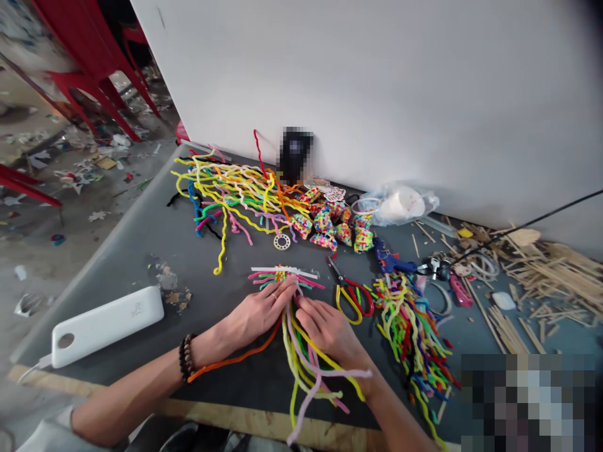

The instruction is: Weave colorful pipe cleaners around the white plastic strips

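A small weave of coloured pipe cleaners (pixel 281 274) lies on the dark table, its pink and green strands spread sideways beside a white strip. My left hand (pixel 254 317) presses its closed fingers on the near edge of this weave. Close beside it, my right hand (pixel 332 329) has its fingers bent around the strands at the near end; its fingertips are partly hidden. Long yellow, lilac and pink pipe cleaners (pixel 301 370) hang from between the hands toward the table's front edge. An orange one (pixel 235 355) runs left under my left hand to the wrist.
Scissors (pixel 349 295) lie right of the hands, near a blue glue gun (pixel 391 260) and cut pipe cleaners (pixel 405 320). Long pipe cleaners (pixel 235 188) and several colourful woven pieces (pixel 325 223) lie behind. A white power bank (pixel 108 323) sits left; wooden sticks (pixel 541 276) lie right.
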`<action>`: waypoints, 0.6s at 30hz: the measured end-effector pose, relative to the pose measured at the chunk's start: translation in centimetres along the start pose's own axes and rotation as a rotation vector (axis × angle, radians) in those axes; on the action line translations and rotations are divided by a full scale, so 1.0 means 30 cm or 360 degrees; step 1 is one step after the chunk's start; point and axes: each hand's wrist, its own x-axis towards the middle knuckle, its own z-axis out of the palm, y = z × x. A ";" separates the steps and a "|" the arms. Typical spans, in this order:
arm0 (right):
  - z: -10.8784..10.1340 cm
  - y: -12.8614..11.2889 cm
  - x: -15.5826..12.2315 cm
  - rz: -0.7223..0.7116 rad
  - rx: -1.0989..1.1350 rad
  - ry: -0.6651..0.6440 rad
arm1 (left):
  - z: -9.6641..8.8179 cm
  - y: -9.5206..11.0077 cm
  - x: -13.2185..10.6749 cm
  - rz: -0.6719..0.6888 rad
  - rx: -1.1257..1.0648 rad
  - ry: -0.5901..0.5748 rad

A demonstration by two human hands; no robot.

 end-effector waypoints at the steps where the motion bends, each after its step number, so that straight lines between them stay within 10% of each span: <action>1: 0.014 -0.004 -0.008 0.0126 0.0100 0.0036 | 0.001 -0.002 -0.002 0.0011 -0.0016 0.0018; 18: 0.064 0.055 0.063 0.1180 0.0993 0.0028 | 0.030 0.004 0.007 0.0070 0.0104 -0.0057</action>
